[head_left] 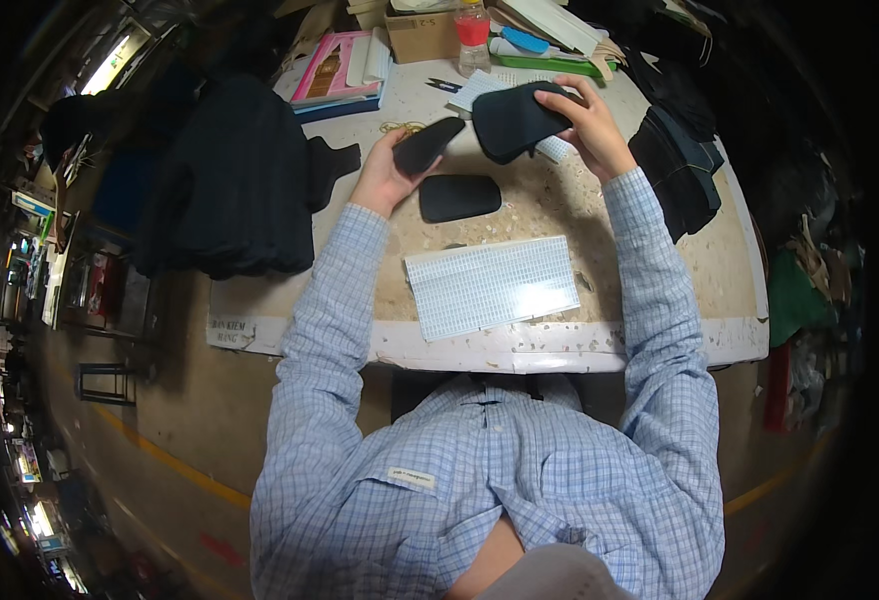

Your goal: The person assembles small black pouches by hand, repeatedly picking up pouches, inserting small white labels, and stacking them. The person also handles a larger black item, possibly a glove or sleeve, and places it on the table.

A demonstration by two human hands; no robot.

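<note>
Over the middle of the table I hold dark pieces in both hands. My left hand [390,173] is closed on the lower end of a flat black pad [430,146] with rounded edges, tilted upward. My right hand [596,128] grips a larger black padded piece [516,122] by its right side, thumb and fingers closed round that edge. The two pieces are close but apart. Below them a black rounded rectangular pad [460,198] lies flat on the table. Nearer me is a white sheet of small printed labels [495,285].
Large stacks of dark pieces stand at the left [230,190] and a bundle of dark pieces [675,175] at the right. Behind are thread snips [445,86], a plastic bottle [473,40], a cardboard box [422,38], a green tray [560,64] and a pink folder [328,66].
</note>
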